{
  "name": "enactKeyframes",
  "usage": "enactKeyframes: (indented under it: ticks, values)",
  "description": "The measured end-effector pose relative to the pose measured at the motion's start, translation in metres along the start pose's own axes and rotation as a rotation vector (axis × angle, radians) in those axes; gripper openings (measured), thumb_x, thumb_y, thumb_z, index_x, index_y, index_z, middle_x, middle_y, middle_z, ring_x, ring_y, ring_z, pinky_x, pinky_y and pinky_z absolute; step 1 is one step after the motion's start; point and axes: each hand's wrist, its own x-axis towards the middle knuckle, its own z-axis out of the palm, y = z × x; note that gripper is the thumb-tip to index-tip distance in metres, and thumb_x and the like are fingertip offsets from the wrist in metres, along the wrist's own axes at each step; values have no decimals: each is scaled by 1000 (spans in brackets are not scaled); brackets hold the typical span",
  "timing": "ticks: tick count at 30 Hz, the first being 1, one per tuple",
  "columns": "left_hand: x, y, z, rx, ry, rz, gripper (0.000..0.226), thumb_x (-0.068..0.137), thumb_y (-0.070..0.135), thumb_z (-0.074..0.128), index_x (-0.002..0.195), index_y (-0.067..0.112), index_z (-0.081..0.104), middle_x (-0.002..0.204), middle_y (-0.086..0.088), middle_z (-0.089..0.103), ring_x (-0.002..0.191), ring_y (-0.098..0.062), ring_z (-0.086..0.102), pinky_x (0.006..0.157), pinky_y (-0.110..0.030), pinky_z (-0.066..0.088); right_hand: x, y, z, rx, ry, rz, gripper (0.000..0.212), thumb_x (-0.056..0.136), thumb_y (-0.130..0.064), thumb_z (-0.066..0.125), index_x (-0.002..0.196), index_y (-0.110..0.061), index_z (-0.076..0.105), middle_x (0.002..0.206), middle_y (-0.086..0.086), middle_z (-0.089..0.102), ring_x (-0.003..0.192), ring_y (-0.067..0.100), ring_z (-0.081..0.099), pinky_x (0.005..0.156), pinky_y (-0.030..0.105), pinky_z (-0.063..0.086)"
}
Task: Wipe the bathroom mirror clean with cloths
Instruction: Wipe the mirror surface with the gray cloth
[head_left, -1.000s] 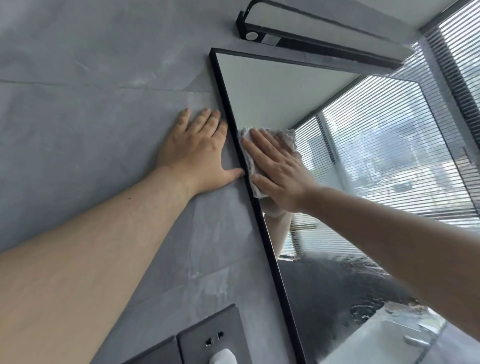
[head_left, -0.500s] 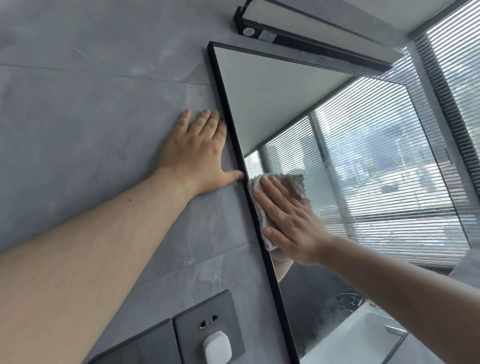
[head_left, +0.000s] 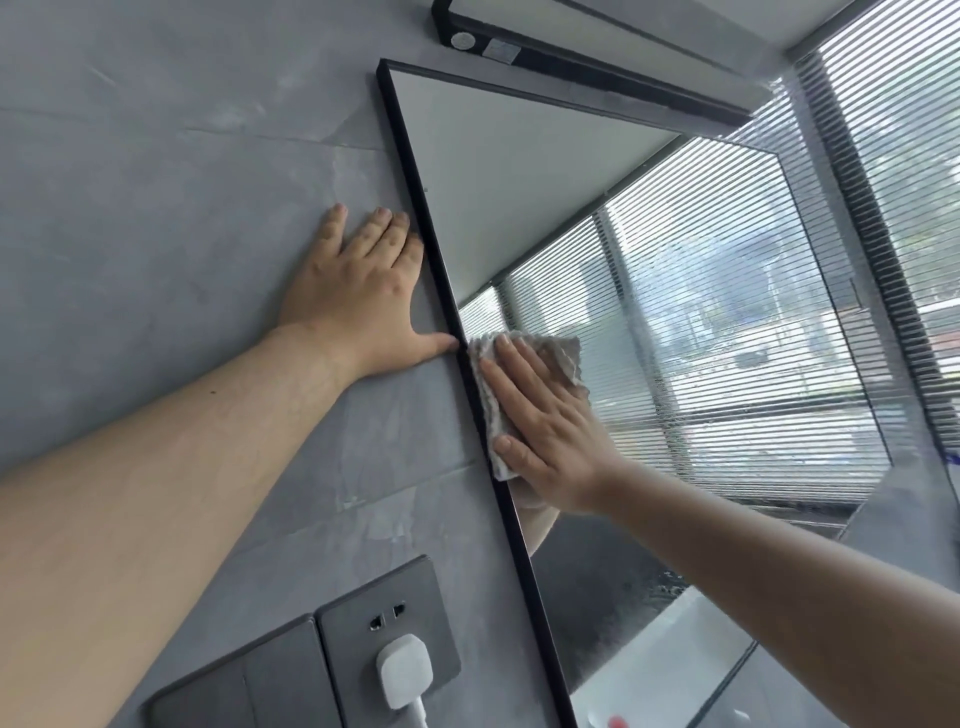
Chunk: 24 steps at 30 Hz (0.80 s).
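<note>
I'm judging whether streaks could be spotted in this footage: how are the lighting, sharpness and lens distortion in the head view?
Head view: soft daylight, no hard shadows on the wall; the mirror reflects bright blinds, with hazy smears on its right part; the right hand and cloth are sharp; the wide-angle lens slants the mirror frame and stretches the near left forearm.

Right hand (head_left: 545, 431) flat on cloth (head_left: 558, 356) against mirror (head_left: 519, 171), left hand (head_left: 358, 306) flat on wall (head_left: 156, 208).

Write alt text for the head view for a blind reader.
A right hand presses a pale cloth flat against a black-framed mirror near its left edge. The left hand rests flat on the grey wall beside it, above a plugged socket.
</note>
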Motion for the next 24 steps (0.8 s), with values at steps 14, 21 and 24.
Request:
enactKeyframes:
  ticks: [14, 21, 24]
  values:
    - [-15, 15, 5, 37, -8, 20, 116, 75, 92, 18, 158, 10, 14, 167, -8, 9, 154, -22, 2, 122, -53, -3, -154, -52, 46, 99, 4, 222, 66, 104, -47, 22, 159, -14, 10, 166, 12, 10, 152, 33, 12, 122, 53, 9]
    - [-19, 15, 7, 25, 4, 20, 112, 78, 89, 23, 157, 9, 18, 166, -10, 14, 154, -23, 6, 122, -53, -2, -81, -73, 33, 208, -9, 550, 71, 96, -52, 19, 156, -26, -10, 164, -4, -19, 150, 11, -21, 122, 36, -12]
    - [-26, 22, 9, 19, 3, 22, 113, 78, 89, 23, 157, 8, 18, 166, -11, 15, 154, -24, 7, 122, -53, 0, -38, -69, 21, 223, -3, 626, 72, 96, -51, 20, 157, -27, -11, 162, -6, -24, 147, 6, -28, 120, 31, -18]
